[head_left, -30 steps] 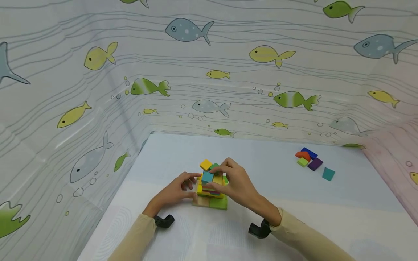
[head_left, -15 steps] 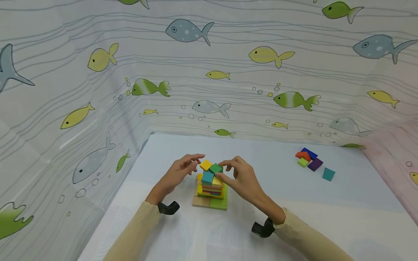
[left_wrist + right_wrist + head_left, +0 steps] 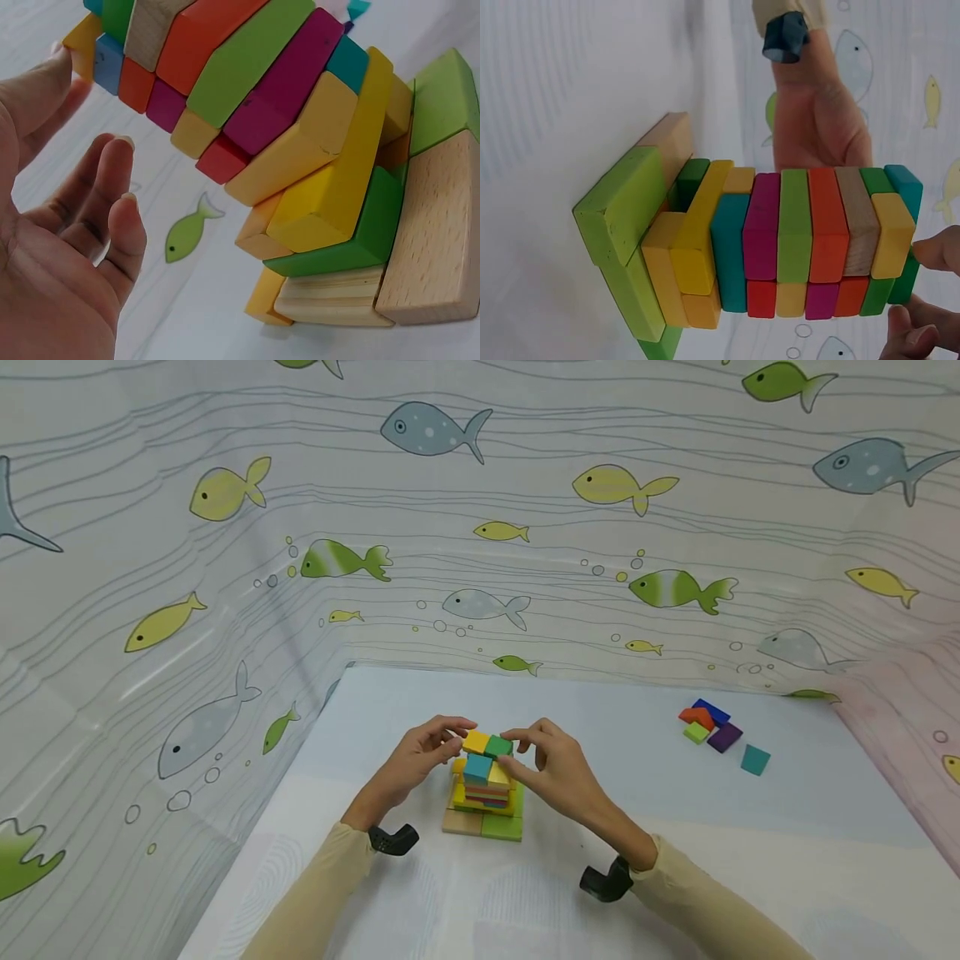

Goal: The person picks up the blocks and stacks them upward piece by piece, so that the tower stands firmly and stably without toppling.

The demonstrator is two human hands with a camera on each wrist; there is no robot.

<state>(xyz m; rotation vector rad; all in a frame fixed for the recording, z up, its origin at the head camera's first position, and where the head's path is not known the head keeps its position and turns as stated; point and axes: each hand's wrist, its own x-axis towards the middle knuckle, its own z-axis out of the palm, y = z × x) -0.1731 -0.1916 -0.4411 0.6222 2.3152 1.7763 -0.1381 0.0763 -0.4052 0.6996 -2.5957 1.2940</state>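
Note:
A tall tower of coloured wooden blocks (image 3: 761, 232) stands on a base of light green and bare wood blocks (image 3: 501, 828). At its top, the left hand (image 3: 408, 764) has thumb and index fingertips at a small yellow block (image 3: 84, 46); the other fingers are loosely bent beside the tower in the left wrist view. From the right, the right hand (image 3: 558, 772) pinches a green block (image 3: 498, 747) between thumb and fingertips. In front of these two lies a blue block (image 3: 477, 768). Layers lower down are orange, purple, teal and yellow, as the right wrist view shows.
Several loose blocks lie at the back right of the white table (image 3: 600, 710): a blue one (image 3: 712, 711), a red one (image 3: 696, 717), a light green one (image 3: 695, 732), a purple one (image 3: 725, 738) and a teal one (image 3: 755, 760). A fish-patterned sheet (image 3: 555, 577) hangs behind.
The right hand has gone from the top blue block to the green one behind it. From the tower's side, the left hand has risen to the yellow block, which now sits squarer beside the green.

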